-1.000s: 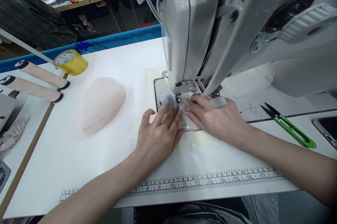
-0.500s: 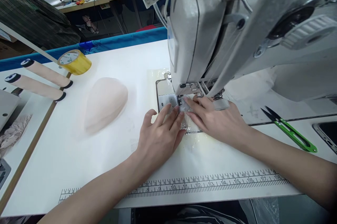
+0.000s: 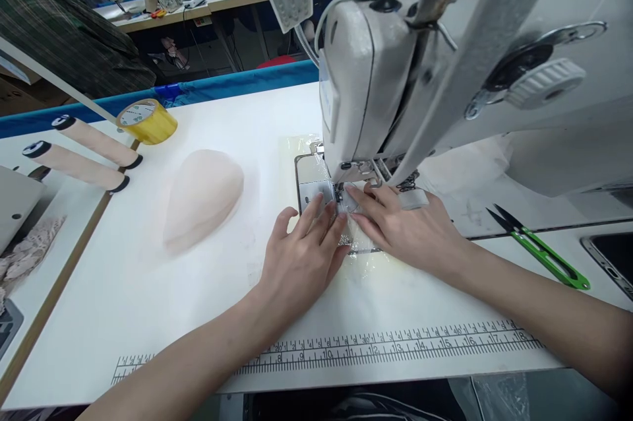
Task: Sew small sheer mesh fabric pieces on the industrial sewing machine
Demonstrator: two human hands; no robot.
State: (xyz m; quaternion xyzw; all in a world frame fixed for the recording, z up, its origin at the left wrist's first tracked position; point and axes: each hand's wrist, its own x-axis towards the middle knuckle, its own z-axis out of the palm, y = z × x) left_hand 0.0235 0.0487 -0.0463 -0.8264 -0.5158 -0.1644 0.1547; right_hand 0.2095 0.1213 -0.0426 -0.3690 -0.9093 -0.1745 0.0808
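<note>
At the needle area of a white sewing machine [image 3: 368, 78], both my hands lie low over the work surface. My left hand [image 3: 301, 249] has its fingers spread, with their tips just left of the presser foot [image 3: 339, 191]. From the right, my right hand [image 3: 413, 223] stretches its fingers in flat, index finger and thumb apart beside the foot. Beneath the fingertips is a small sheer, pale piece [image 3: 352, 206]; its edges are hard to make out. A metal needle plate [image 3: 311, 191] shows left of the foot, with clear tape around it.
A sheer beige cup-shaped piece [image 3: 205, 200] lies to the left. Beyond it are yellow tape [image 3: 148, 123] and two thread spools [image 3: 79, 167]. Green thread snips [image 3: 546, 253] lie at right, near a dark phone-like object [image 3: 613, 259]. A printed ruler [image 3: 346, 352] runs along the front edge.
The camera view has shifted slightly, so the machine head and far table sit a little lower in the picture. Both hands stay almost in place at the presser foot.
</note>
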